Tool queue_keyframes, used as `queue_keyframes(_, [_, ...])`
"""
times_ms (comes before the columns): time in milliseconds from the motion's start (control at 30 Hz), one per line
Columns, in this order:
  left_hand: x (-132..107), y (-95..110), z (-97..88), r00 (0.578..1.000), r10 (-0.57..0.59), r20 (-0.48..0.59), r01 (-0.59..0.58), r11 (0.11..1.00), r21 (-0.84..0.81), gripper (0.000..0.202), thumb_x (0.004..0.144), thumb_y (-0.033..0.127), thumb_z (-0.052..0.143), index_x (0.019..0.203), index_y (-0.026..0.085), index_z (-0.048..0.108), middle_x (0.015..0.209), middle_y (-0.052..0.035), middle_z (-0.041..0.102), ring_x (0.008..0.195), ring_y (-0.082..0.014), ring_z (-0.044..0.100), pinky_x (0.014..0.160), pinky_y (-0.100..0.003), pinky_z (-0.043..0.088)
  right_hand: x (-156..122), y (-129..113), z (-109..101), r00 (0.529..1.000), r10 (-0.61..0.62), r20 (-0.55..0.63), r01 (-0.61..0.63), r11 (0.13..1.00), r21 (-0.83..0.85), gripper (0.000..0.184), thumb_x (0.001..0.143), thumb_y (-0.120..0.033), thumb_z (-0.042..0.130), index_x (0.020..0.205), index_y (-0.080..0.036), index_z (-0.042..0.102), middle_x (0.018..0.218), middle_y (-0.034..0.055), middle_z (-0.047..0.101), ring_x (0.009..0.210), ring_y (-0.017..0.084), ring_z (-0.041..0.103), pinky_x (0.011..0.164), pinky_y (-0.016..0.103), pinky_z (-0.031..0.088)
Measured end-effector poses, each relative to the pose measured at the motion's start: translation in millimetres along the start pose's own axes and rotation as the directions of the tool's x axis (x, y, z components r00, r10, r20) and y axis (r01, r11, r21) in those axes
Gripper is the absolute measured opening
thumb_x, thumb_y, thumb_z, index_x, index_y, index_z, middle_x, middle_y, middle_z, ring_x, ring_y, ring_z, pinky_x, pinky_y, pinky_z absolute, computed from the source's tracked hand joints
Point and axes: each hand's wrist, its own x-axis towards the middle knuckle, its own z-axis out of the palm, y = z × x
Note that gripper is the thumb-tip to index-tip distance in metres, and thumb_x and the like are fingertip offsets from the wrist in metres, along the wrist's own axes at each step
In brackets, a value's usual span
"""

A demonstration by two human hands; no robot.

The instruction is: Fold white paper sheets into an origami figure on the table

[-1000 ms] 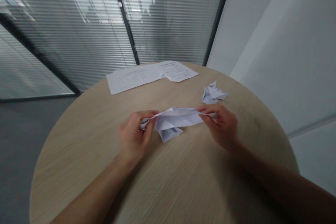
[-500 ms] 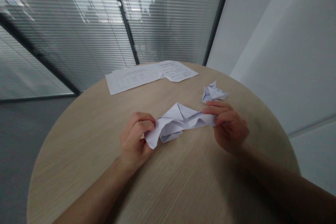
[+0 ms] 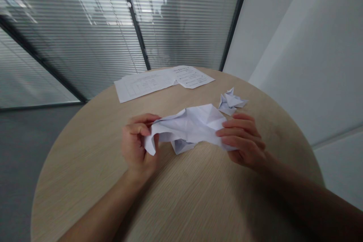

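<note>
Over the middle of the round light-wood bench [image 3: 85, 185], the person's two bare hands are holding one creased sheet of white paper [image 3: 188, 124] up between them. The left hand [image 3: 138, 143] is gripping the sheet's left end, its fingers [image 3: 138, 126] curling over the paper with the grip closed firmly on it. A loose corner of the sheet is hanging down just beside the palm. The right hand [image 3: 244, 140] is clamping the sheet's right end, with its fingers [image 3: 238, 130] lying together across the paper and pressing it down; the thumb is hidden, so its exact place cannot be told. The two grips are well apart, and the sheet is bowing and wrinkling across the gap between them. Under its lower edge, a folded paper point [image 3: 181, 146] is showing, though it cannot be told whether it belongs to the same sheet or whether it is touching the bench.

Counting up, two hands are at work, and one more small folded paper shape [image 3: 231, 100] is sitting on the bench just beyond the right hand, near the held sheet. Two printed papers are lying together toward the far edge of the bench: a ruled form [image 3: 143, 85] and a text page [image 3: 193, 76], the page overlapping the form. Behind the bench, a glass partition with slatted blinds [image 3: 73, 34] is standing on the left, and a white wall [image 3: 297, 64] is rising on the right.
</note>
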Motion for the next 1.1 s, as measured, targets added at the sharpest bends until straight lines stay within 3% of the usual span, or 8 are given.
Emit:
queue_keyframes(200, [5.5,3.6,1.1,0.998,-0.014,-0.067,0.017,0.998,0.055,0.019,0.089,0.024,0.062,0.082,0.023,0.044,0.089,-0.0005,0.060,0.077,-0.0153,0.059,0.065,-0.029,0.048,-2.4,5.8,1.4,0.986,0.102,0.135,-0.106,0.994,0.020,0.053,0.079,-0.035,0.079,0.125,-0.021,0.059,0.100,0.0079,0.077,0.105,0.028,0.069,0.096,0.047,0.053])
queue_keyframes(367, [3.5,1.9,1.7,0.983,-0.165,-0.086,0.162,0.986,-0.038,0.021,0.089,0.030,0.066,0.082,0.023,0.047,0.086,-0.0019,0.060,0.076,-0.0169,0.056,0.063,-0.030,0.045,-9.3,14.6,5.0,0.961,0.117,0.251,-0.120,0.993,-0.004,0.028,0.087,-0.020,0.066,0.114,-0.029,0.065,0.106,0.0014,0.078,0.114,0.025,0.068,0.109,0.052,0.044])
queue_keyframes(500, [-2.0,-2.4,-0.7,0.961,-0.269,-0.070,0.269,0.963,-0.011,0.015,0.091,0.034,0.065,0.089,0.022,0.055,0.093,-0.0050,0.064,0.084,-0.0187,0.061,0.071,-0.033,0.049,-13.4,17.5,10.0,0.954,0.272,0.128,-0.272,0.962,-0.015,0.020,0.087,-0.017,0.066,0.102,-0.028,0.070,0.094,0.0007,0.079,0.097,0.024,0.074,0.098,0.047,0.055])
queue_keyframes(633, [-0.3,-0.1,-5.2,0.959,-0.279,0.048,0.281,0.958,-0.052,0.013,0.090,0.029,0.065,0.085,0.022,0.056,0.117,-0.0085,0.068,0.104,-0.0226,0.066,0.086,-0.039,0.053,-12.0,15.4,8.4,0.878,0.473,0.066,-0.472,0.881,-0.029,0.012,0.086,-0.022,0.068,0.096,-0.025,0.074,0.090,0.0018,0.079,0.076,0.021,0.075,0.071,0.033,0.061])
queue_keyframes(733, [6.7,5.6,-9.2,0.947,-0.213,0.240,0.237,0.969,-0.074,0.010,0.089,0.031,0.066,0.091,0.022,0.061,0.137,-0.0104,0.062,0.124,-0.0300,0.059,0.103,-0.051,0.048,-10.6,15.2,5.4,0.834,0.550,0.037,-0.549,0.835,-0.032,0.006,0.084,-0.022,0.069,0.086,-0.023,0.074,0.078,-0.0001,0.078,0.062,0.018,0.072,0.058,0.028,0.057])
queue_keyframes(900, [12.0,8.5,-10.1,0.800,0.016,0.600,0.070,0.990,-0.120,0.026,0.091,0.029,0.057,0.114,0.023,0.065,0.125,-0.0113,0.068,0.126,-0.0310,0.058,0.110,-0.055,0.044,-13.5,18.8,3.7,0.775,0.631,-0.039,-0.632,0.773,-0.060,0.009,0.083,-0.030,0.070,0.086,-0.025,0.076,0.071,-0.0016,0.075,0.059,0.019,0.069,0.054,0.029,0.053])
queue_keyframes(1000, [7.7,4.7,-9.2,0.795,-0.056,0.604,0.090,0.996,-0.026,0.033,0.088,0.026,0.060,0.121,0.021,0.064,0.135,-0.0136,0.062,0.134,-0.0326,0.051,0.111,-0.057,0.042,-14.7,20.8,2.5,0.741,0.669,-0.059,-0.672,0.737,-0.069,0.009,0.082,-0.031,0.071,0.087,-0.026,0.077,0.068,-0.0027,0.074,0.055,0.018,0.066,0.051,0.028,0.050])
queue_keyframes(1100, [2.9,0.5,-9.0,0.843,-0.204,0.498,0.207,0.977,0.050,0.045,0.090,0.031,0.061,0.134,0.022,0.057,0.143,-0.0126,0.058,0.141,-0.0334,0.042,0.113,-0.059,0.038,-13.3,23.5,0.0,0.768,0.634,-0.092,-0.640,0.764,-0.076,0.006,0.082,-0.030,0.073,0.086,-0.026,0.076,0.075,-0.0013,0.076,0.064,0.020,0.070,0.059,0.031,0.054])
